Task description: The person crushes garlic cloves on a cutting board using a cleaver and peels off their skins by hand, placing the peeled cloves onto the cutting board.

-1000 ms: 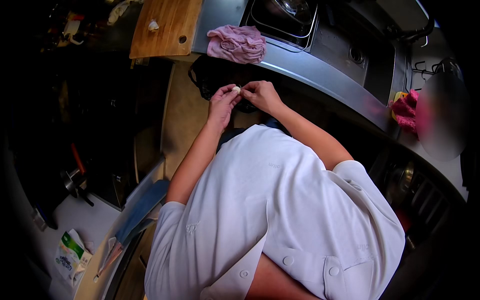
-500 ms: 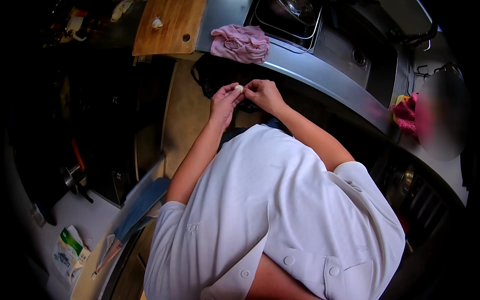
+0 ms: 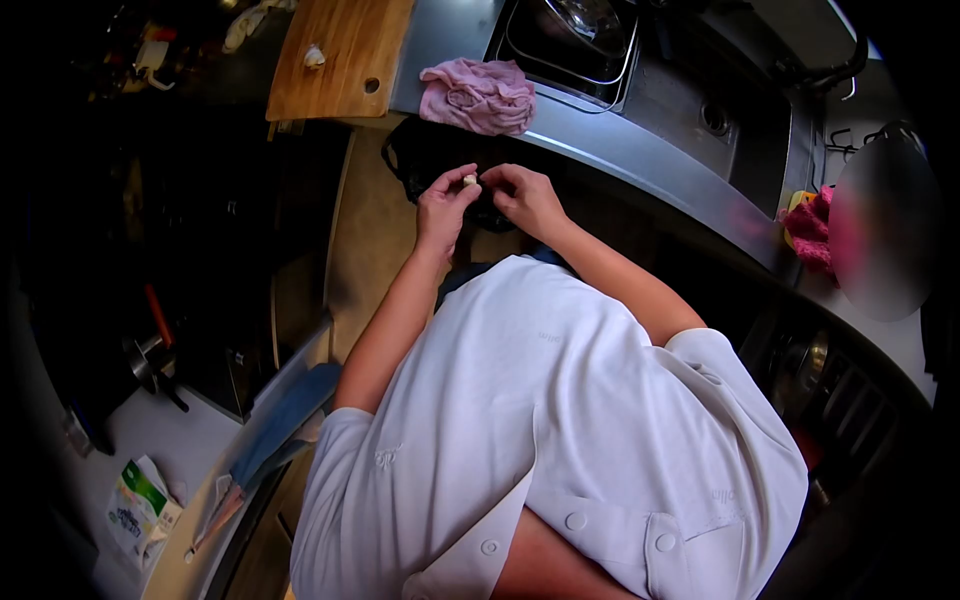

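Observation:
My left hand pinches a small whitish piece, which looks like a garlic clove, between thumb and fingertips. Just to the right of it is my right hand, its fingers curled and drawn together, a small gap away from the clove. Whatever those fingertips may hold is too small to make out. Both hands are over a black plastic bag below the counter edge. On the wooden cutting board lies another small white piece, similar to garlic.
A crumpled pink cloth lies at the edge of the metal counter. Behind it is a sink with a glass lid beside it. A pulled-out drawer is at my left, and a green-and-white packet lies further left.
My right hand's fingertips have come slightly apart from the clove, moving right. My left hand still holds the clove, now more upright between its fingertips.

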Demonstrator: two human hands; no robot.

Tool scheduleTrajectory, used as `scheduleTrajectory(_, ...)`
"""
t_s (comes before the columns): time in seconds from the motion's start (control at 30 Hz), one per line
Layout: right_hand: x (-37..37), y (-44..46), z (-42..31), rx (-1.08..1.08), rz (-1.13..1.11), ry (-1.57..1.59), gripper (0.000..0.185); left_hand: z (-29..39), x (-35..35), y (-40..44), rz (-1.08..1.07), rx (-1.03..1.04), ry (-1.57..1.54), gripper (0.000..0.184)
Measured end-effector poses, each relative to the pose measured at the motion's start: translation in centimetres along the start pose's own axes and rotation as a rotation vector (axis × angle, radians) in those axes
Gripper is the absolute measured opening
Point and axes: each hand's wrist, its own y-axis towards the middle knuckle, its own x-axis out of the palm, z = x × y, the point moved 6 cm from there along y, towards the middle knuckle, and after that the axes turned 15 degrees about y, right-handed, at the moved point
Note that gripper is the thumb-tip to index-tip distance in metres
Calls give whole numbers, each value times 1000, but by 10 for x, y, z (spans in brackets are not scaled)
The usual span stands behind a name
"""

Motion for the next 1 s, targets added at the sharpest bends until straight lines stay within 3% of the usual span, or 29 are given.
scheduleTrajectory(0.13,-4,0,-7,-56,10,-75,23,14,1,-1,12,157,158,45)
scheduleTrajectory(0.33,-1,3,-14,-72,-35,-211,18,29,4,-4,50,236,615,44)
scheduleTrajectory(0.73,-2,4,-25,-210,85,-336,16,50,19,-11,130,418,877,39)
scheduleTrajectory(0.83,-5,6,-29,-190,97,-284,17,49,19,-11,88,336,743,39)
scheduleTrajectory(0.93,-6,6,-33,-194,114,-281,15,27,16,-7,82,226,132,35)
scheduleTrajectory(1.0,-7,5,-35,-198,91,-256,15,14,11,-8,26,92,-47,32)
